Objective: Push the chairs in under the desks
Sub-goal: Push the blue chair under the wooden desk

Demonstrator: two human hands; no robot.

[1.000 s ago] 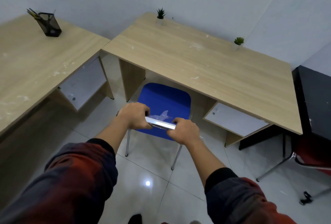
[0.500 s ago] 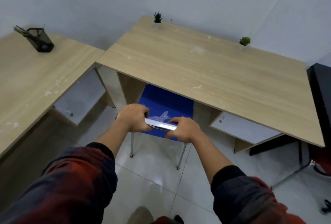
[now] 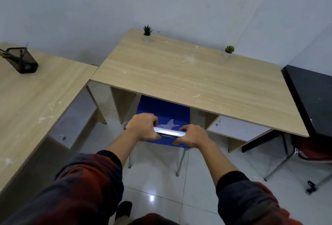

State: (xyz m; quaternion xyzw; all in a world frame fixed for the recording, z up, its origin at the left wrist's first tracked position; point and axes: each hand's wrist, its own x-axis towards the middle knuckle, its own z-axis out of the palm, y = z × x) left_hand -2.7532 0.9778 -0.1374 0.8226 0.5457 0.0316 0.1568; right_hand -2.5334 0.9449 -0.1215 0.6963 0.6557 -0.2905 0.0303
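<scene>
A blue chair (image 3: 161,109) with chrome legs stands partly under the middle wooden desk (image 3: 188,73); the far part of its seat is hidden by the desktop. Its shiny metal back rail (image 3: 168,132) runs between my two hands. My left hand (image 3: 143,126) grips the rail's left end. Over the rail's right end my right hand (image 3: 192,135) is closed with the fingers curled. A red chair (image 3: 312,153) with chrome legs stands at the right, its seat only partly under the black desk (image 3: 312,91).
A second wooden desk (image 3: 36,102) runs along the left with a black pen holder (image 3: 22,62) on it. Two small potted plants (image 3: 147,33) (image 3: 228,52) stand at the middle desk's far edge. White drawer units hang under both wooden desks. The floor is glossy white tile.
The blue chair has slid forward, further under the middle desk, with both hands still on its back rail. I have stepped closer, so the desk fills more of the view.
</scene>
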